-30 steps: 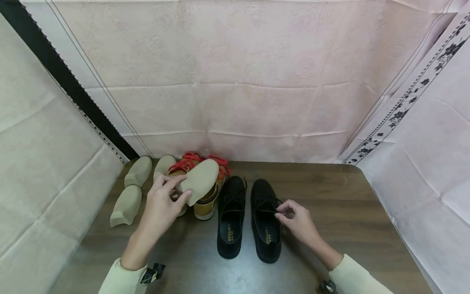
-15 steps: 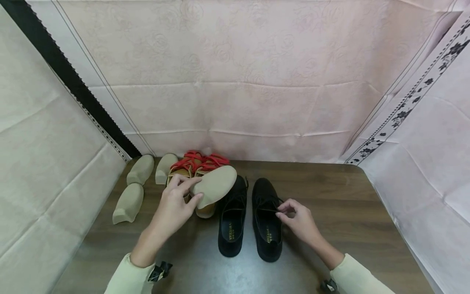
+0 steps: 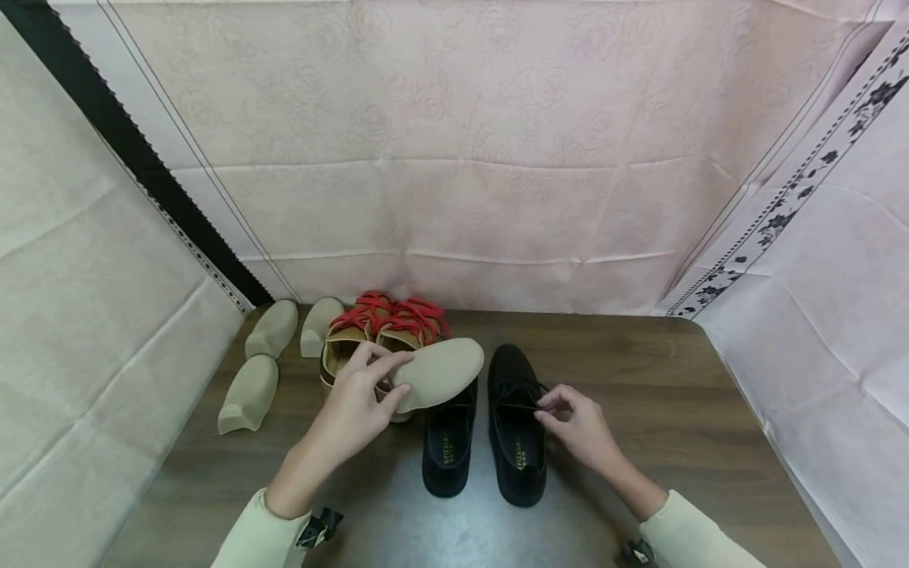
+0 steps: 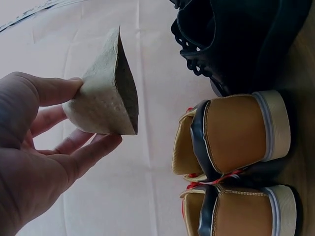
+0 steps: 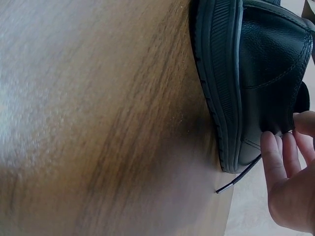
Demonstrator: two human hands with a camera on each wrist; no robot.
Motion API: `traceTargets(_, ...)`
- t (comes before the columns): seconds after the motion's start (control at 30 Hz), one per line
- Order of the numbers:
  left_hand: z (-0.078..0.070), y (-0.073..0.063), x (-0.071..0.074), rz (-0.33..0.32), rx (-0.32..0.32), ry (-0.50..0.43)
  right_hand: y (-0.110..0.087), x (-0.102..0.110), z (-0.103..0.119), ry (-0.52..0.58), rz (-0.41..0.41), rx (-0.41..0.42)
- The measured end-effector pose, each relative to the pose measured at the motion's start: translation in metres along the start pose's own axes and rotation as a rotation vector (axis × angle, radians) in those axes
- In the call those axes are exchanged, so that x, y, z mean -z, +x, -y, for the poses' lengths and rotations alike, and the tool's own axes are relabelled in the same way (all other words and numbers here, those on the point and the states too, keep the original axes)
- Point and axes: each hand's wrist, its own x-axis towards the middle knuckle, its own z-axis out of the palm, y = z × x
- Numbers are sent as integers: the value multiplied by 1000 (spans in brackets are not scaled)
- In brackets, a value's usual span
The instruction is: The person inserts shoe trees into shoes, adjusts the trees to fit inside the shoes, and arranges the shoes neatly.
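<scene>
My left hand (image 3: 358, 406) holds a beige molded toe-shaped shoe insert (image 3: 446, 372), thumb on one side and fingertips on the other. In the left wrist view the insert (image 4: 101, 101) shows its hollow side edge-on. From the head, it overlaps the front of the left black shoe (image 3: 447, 477) and the edge of the tan shoes. My right hand (image 3: 577, 430) pinches the edge of the right black shoe (image 3: 508, 367) beside its lacing. Seen from the right wrist, the fingertips meet the upper of this shoe (image 5: 270, 54), and a loose lace end (image 5: 231, 184) hangs below.
Tan shoes with red laces (image 3: 419, 312) stand left of the black pair. Three more beige inserts lie at the left: a back one (image 3: 272, 327), a front one (image 3: 248, 394) and one beside the tan shoes (image 3: 319, 327). Cloth walls (image 3: 454, 213) border the wooden surface (image 3: 639, 379).
My left hand has carried the insert rightward, from over the tan shoes to over the front of the left black shoe. My right hand keeps its place at the right black shoe.
</scene>
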Motion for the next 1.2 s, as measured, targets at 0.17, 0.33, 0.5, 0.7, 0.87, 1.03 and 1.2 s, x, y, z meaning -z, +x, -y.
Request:
traceTargets(0.17,-4,0,-2,51,-10,-11,1,0,-1,-6,2,-1)
traceTargets(0.33,-9,-2,-6,127,-7,-38,1,0,-2,-13,0,4)
traceTargets(0.5,-15,-2,-9,183,-23,-35,1,1,-1,-6,2,15)
traceTargets(0.7,-22,-2,-12,241,-60,-36,1,2,0,2,6,21)
traceTargets(0.87,-25,-2,-14,283,-112,-17,3,2,-1,-3,16,16)
traceTargets(1.03,-30,-2,-18,338,-155,-3,3,3,-2,-10,22,16)
traceTargets(1.2,-33,-2,-24,370,-199,15,3,4,-1,-8,25,16)
